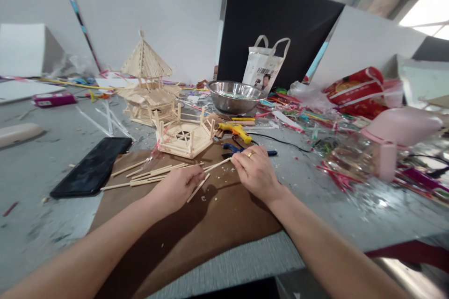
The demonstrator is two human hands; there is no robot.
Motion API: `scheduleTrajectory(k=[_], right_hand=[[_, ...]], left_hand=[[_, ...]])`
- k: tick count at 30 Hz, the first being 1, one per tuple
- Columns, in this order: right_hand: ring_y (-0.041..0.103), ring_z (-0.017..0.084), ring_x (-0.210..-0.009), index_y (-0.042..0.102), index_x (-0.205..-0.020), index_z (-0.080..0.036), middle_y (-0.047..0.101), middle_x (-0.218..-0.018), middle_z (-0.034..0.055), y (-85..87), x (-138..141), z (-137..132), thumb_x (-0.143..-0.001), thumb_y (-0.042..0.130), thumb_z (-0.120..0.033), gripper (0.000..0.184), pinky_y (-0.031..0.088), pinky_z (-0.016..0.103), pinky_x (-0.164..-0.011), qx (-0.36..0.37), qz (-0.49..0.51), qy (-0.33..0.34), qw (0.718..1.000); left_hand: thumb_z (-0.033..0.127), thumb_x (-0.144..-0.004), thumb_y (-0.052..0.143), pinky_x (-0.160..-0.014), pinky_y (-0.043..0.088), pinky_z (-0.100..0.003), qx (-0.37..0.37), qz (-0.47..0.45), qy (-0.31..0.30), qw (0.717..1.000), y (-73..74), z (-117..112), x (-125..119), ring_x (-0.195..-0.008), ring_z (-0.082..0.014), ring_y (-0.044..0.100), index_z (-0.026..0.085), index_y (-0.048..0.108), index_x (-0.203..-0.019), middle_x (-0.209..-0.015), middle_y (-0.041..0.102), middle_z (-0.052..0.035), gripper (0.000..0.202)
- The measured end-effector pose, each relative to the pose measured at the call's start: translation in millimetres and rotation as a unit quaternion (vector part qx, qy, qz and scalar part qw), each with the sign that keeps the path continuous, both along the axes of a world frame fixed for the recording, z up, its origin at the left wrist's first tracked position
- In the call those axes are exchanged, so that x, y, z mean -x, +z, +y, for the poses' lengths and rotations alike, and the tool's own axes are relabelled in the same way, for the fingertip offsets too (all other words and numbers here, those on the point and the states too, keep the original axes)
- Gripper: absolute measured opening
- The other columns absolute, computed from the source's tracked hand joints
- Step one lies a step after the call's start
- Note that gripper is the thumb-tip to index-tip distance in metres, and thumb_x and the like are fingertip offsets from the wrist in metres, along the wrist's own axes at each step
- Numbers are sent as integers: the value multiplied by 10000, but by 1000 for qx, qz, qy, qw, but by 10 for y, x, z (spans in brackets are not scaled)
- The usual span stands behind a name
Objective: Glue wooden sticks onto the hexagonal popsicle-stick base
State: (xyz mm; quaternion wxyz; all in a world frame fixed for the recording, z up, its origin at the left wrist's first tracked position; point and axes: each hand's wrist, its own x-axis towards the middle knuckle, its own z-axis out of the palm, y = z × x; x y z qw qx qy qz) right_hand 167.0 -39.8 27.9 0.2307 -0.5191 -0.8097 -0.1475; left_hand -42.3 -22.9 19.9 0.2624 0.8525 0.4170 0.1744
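Observation:
My right hand (255,174), with a ring on one finger, pinches one end of a thin wooden stick (219,164). The stick's other end reaches the closed fingertips of my left hand (178,188); the grip there is partly hidden. Just below those fingertips, a short stick (198,188) slants over the brown board (217,224). Several loose sticks (150,175) lie left of my left hand. Beyond the hands stands a low six-sided stick frame (185,142) with posts and railings. Behind it rises a stick pavilion (147,84) with a pointed roof.
A yellow glue gun (235,131) and blue-handled pliers (231,148) lie beyond my right hand. A black phone (91,167) rests at the left. Farther back are a metal bowl (236,96) and a white bag (264,67). A pink-lidded clear jug (365,149) sits right, amid scattered scraps.

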Motion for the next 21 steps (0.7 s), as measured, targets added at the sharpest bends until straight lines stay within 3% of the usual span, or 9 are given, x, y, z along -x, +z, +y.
scheduleTrajectory(k=[4, 6, 9, 11, 12, 14, 16, 18, 21], right_hand=[[443, 128, -722, 579, -722, -165, 552, -671, 26, 85, -53, -7, -817, 348, -242, 261, 325, 266, -719, 147, 41, 132, 979], [452, 108, -688, 587, -688, -172, 549, -643, 6, 141, -81, -42, -808, 374, -242, 254, 343, 239, -692, 256, 65, 190, 946], [471, 90, -648, 605, -694, -175, 543, -630, -12, 203, -126, -103, -775, 434, -285, 219, 368, 213, -642, 401, 136, 239, 874], [481, 85, -616, 612, -701, -168, 544, -638, -12, 205, -159, -113, -746, 466, -333, 224, 377, 207, -600, 454, 206, 237, 834], [481, 83, -590, 611, -707, -163, 544, -630, -12, 190, -175, -102, -739, 467, -356, 243, 376, 207, -574, 455, 247, 218, 827], [472, 79, -532, 602, -743, -151, 542, -595, -14, 130, -202, -49, -747, 435, -392, 293, 369, 210, -529, 410, 322, 147, 841], [488, 87, -525, 593, -801, -144, 558, -587, -9, 48, -214, 27, -761, 402, -406, 327, 375, 220, -528, 331, 352, 63, 873], [538, 112, -626, 599, -822, -151, 608, -686, 13, -22, -199, 91, -763, 404, -391, 315, 396, 238, -603, 269, 319, 20, 909], [555, 144, -798, 602, -888, -189, 631, -868, 28, -51, -118, 134, -783, 383, -341, 286, 390, 260, -712, 217, 212, 10, 953]], left_hand=[[364, -780, 299, -532, 300, -197, 42, 20, -61, 997, 49, 51, 108, -569, -109, 430, 179, 495, -634, -575, 485, 18, 306], [367, -766, 332, -536, 309, -188, 87, 29, -109, 990, 82, 65, 163, -573, -105, 432, 184, 540, -659, -584, 502, 19, 298], [378, -756, 359, -571, 330, -181, 152, 28, -161, 975, 139, 60, 199, -614, -106, 461, 197, 589, -756, -650, 556, 18, 293], [396, -758, 353, -580, 337, -176, 170, 30, -175, 969, 162, 60, 200, -630, -106, 471, 198, 594, -778, -671, 568, 18, 313], [400, -761, 344, -575, 337, -173, 166, 33, -173, 970, 163, 68, 198, -625, -104, 470, 195, 590, -765, -662, 564, 19, 320], [395, -767, 326, -561, 334, -174, 128, 40, -147, 980, 138, 99, 200, -607, -102, 461, 187, 572, -717, -633, 544, 20, 326], [390, -771, 312, -565, 333, -189, 73, 50, -98, 991, 90, 140, 207, -615, -113, 468, 184, 553, -716, -645, 543, 9, 322], [387, -779, 284, -573, 335, -212, 30, 56, -48, 997, 41, 173, 212, -627, -129, 485, 179, 531, -733, -674, 554, -11, 326], [382, -787, 259, -589, 347, -237, 10, 72, 0, 997, -2, 183, 207, -655, -152, 514, 186, 498, -794, -716, 572, -31, 309]])
